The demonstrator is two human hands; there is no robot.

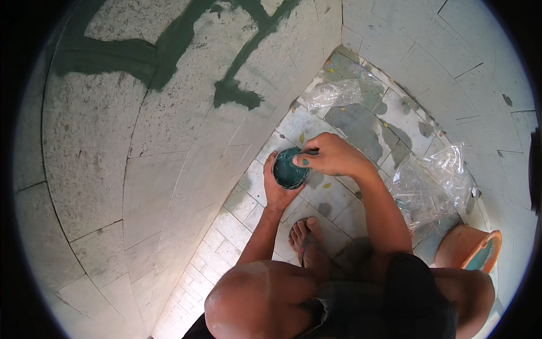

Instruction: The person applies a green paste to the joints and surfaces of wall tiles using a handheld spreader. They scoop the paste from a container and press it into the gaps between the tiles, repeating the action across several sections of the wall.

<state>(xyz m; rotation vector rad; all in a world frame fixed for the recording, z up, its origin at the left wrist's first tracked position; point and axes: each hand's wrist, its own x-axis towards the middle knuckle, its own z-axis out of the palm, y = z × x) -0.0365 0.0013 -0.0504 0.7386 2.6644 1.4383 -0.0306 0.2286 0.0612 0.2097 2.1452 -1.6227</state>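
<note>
A small round cup (285, 176), dark green inside with a smeared rim, is held over the floor in front of me. My left hand (278, 194) wraps around its left and near side. At the cup's right edge is my right hand (334, 156), fingers curled and thumb reaching over the opening. A green smear marks that thumb. Whether those fingers pinch the rim or some small thing is hidden. Dark green paint (127, 55) lies in uneven bands on the rough stone wall (90, 118) to the left.
Crumpled clear plastic (435, 183) lies to the right, with another clear sheet (333, 93) farther off. An orange-brown bucket (449, 246) with green inside leans by my right knee. Wet patches and leaves dot the tiled floor (237, 229). A pale wall (480, 85) closes the right side.
</note>
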